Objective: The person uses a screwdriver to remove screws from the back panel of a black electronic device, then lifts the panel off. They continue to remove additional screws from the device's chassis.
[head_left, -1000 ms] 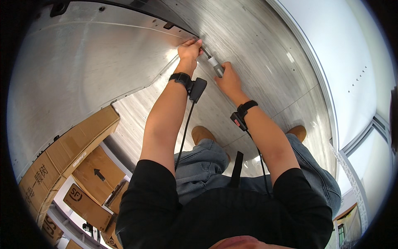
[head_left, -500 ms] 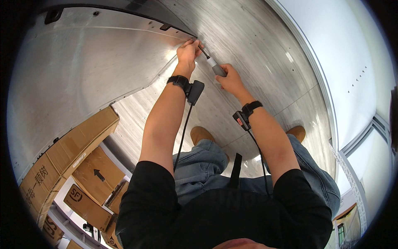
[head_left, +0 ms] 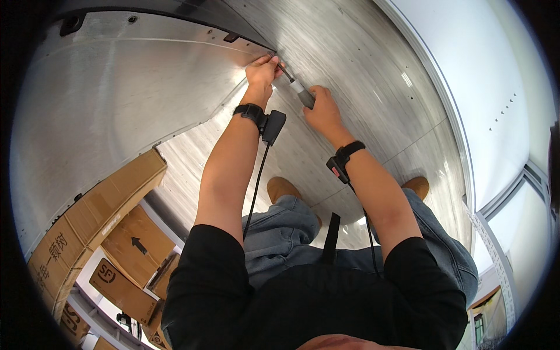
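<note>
We see the right hand (head_left: 322,109) gripping a grey-handled screwdriver (head_left: 298,92), the left hand (head_left: 262,71) pinching its tip at the brushed metal panel (head_left: 128,99), upper centre.

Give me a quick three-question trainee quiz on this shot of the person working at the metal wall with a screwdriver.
1. True or false: the right hand grips the screwdriver by its grey handle.
2. Where are the left hand fingertips? A) on a cardboard box B) at the screwdriver's tip by the metal panel seam C) on a knee
3. Fill in: each wrist wears a black ____.

Key: 1 true; 2 B; 3 strap, the left wristband carrying a small black unit with a cable.
</note>
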{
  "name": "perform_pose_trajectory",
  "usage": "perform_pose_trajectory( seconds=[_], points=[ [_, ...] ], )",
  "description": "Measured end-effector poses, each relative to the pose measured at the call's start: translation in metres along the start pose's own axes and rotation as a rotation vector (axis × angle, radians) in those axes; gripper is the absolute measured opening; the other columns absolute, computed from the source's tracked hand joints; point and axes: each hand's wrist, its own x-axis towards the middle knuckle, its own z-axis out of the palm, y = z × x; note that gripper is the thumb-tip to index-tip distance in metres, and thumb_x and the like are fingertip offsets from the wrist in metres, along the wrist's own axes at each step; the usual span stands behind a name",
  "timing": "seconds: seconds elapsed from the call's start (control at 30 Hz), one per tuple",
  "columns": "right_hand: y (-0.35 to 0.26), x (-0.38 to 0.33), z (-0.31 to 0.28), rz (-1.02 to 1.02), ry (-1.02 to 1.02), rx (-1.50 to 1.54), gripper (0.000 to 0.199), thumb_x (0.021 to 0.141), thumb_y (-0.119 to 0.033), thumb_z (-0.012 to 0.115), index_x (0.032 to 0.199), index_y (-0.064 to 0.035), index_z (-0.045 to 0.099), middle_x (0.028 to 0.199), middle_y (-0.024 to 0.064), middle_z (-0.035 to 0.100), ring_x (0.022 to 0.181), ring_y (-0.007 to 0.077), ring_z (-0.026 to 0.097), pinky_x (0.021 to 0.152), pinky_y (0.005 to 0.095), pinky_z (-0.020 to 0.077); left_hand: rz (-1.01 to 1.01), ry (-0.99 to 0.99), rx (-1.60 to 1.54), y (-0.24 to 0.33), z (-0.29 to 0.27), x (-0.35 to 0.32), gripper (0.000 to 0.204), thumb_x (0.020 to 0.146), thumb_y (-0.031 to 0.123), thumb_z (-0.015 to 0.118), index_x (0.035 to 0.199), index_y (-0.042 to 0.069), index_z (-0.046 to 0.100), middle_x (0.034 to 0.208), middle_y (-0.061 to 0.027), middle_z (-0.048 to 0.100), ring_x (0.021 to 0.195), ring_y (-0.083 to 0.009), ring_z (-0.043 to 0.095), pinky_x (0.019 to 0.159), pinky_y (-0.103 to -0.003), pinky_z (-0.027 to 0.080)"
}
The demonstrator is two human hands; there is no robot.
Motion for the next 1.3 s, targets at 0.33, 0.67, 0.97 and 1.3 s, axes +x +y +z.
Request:
perform_pose_trajectory(
  seconds=[0.33, 0.67, 0.97, 1.3],
  points=[
    [0.000, 0.002, 0.005, -0.097, 0.103, -0.204, 0.043, 0.073, -0.006, 0.071, 0.112, -0.0045, 0.051, 0.114, 0.0158, 0.050, 0.110, 0.0333, 0.049, 0.089, 0.0416, 0.0464, 0.006, -0.014, -0.074, -0.002, 0.000, 0.000, 0.014, 0.087, 0.003, 0.063, 0.100, -0.002, 0.059, 0.088, -0.0080, 0.065, 0.073, -0.0164, 0.064, 0.060, -0.026, 0.053],
    [-0.002, -0.004, 0.001, -0.086, 0.087, -0.203, 0.050, 0.074, -0.013, 0.071, 0.119, -0.0051, 0.052, 0.116, 0.0153, 0.049, 0.115, 0.0339, 0.046, 0.091, 0.0417, 0.0459, -0.001, 0.069, 0.004, -0.002, 0.006, 0.001, 0.013, 0.085, 0.002, 0.065, 0.095, -0.003, 0.060, 0.082, -0.0082, 0.065, 0.069, -0.0167, 0.062, 0.060, -0.028, 0.053],
    [-0.001, -0.006, -0.001, -0.097, 0.046, -0.184, 0.047, 0.073, -0.010, 0.072, 0.117, -0.0043, 0.055, 0.115, 0.0147, 0.051, 0.113, 0.0329, 0.047, 0.089, 0.0424, 0.0469, 0.027, 0.005, -0.102, -0.004, 0.003, 0.000, 0.014, 0.086, 0.001, 0.062, 0.098, -0.005, 0.057, 0.082, -0.0093, 0.064, 0.068, -0.0175, 0.062, 0.063, -0.030, 0.052],
    [0.004, -0.006, 0.009, -0.129, 0.106, -0.187, 0.053, 0.073, -0.009, 0.072, 0.120, -0.0052, 0.050, 0.116, 0.0147, 0.052, 0.112, 0.0330, 0.049, 0.092, 0.0414, 0.0453, -0.027, 0.154, 0.014, 0.001, 0.010, -0.002, 0.015, 0.083, 0.002, 0.068, 0.094, -0.001, 0.059, 0.084, -0.0074, 0.064, 0.068, -0.0162, 0.061, 0.061, -0.029, 0.052]
  ],
)
